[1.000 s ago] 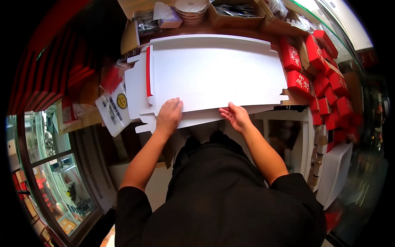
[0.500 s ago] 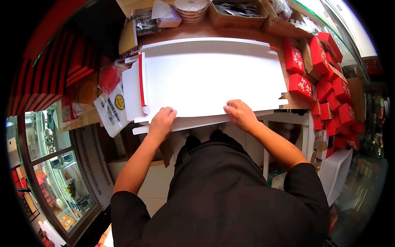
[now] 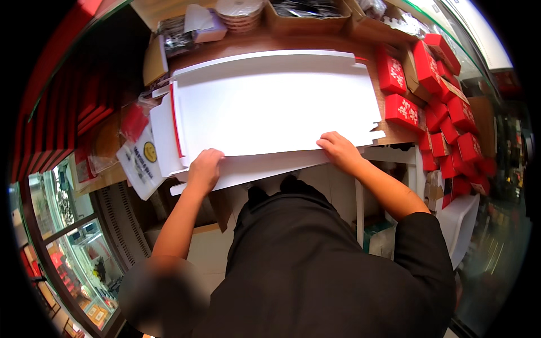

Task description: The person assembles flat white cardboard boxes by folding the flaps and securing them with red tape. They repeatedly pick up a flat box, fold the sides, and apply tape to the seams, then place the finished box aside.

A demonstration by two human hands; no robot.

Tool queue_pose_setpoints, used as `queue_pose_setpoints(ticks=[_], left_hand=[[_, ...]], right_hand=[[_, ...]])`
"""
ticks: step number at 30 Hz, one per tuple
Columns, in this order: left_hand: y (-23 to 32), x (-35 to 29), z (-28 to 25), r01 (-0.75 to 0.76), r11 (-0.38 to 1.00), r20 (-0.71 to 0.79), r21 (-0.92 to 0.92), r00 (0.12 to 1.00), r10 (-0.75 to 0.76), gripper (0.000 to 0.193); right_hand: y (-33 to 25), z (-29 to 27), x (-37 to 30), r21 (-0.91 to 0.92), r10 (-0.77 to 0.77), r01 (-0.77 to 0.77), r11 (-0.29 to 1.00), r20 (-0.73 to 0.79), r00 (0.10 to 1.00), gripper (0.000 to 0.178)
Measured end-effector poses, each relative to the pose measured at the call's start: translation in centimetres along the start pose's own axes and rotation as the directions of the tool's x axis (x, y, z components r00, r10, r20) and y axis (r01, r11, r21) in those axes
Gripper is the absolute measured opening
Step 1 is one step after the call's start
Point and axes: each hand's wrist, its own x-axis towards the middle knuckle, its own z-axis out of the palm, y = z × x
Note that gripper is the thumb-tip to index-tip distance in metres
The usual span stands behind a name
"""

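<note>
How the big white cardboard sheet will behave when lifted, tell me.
The white cardboard sheet is probably light for its size, as its edges look thin. Its broad, flat middle may bow if lifted by one edge. The red-backed flap along its left end stands up, so it could bend.

Above the white cardboard blank [image 3: 276, 104] the space is open, and a hand could pass over its middle from side to side. At its near edge, the left hand [image 3: 204, 170] and the right hand [image 3: 341, 151] occupy two places, but between them there is a wide way. Behind the blank, a strip of the wooden surface [image 3: 248, 45] gives passage, until the ribbon rolls [image 3: 239, 18] and the open carton [image 3: 307, 25] stop it. On the right, the red boxes [image 3: 402, 110] stand near, leaving only a narrow lane. On the left, the printed plastic bag [image 3: 141, 163] lies close beside the blank.
</note>
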Motion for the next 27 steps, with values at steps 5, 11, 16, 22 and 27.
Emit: queue_pose_setpoints(ticks=[5,11,16,22,27], left_hand=[[0.5,0.1,-0.4,0.023,0.999,0.012,0.03,1.0,-0.023,0.008],[0.2,1.1,-0.6,0.116,0.991,0.068,0.06,0.99,-0.12,0.013],[1.2,3.6,0.0,0.101,0.91,-0.081,0.401,0.994,-0.075,0.013],[5.9,5.0,4.5,-0.113,0.986,-0.045,0.123,0.992,0.119,0.011],[8.9,6.6,7.7,0.026,0.996,-0.125,0.087,0.992,-0.015,0.023]], right_hand=[[3.2,-1.6,-2.3,0.021,0.144,-0.144,0.989,0.033,0.989,0.014],[6.4,-2.1,0.1,0.057,0.394,-0.439,0.897,0.349,0.85,0.03],[6.3,-2.8,3.5,-0.322,0.433,-0.382,0.866,0.103,0.895,0.053],[5.1,-2.0,5.1,-0.173,0.453,-0.419,0.891,0.38,0.806,0.024],[-3.0,2.0,7.7,0.099,0.434,-0.49,0.866,0.338,0.835,0.022]])
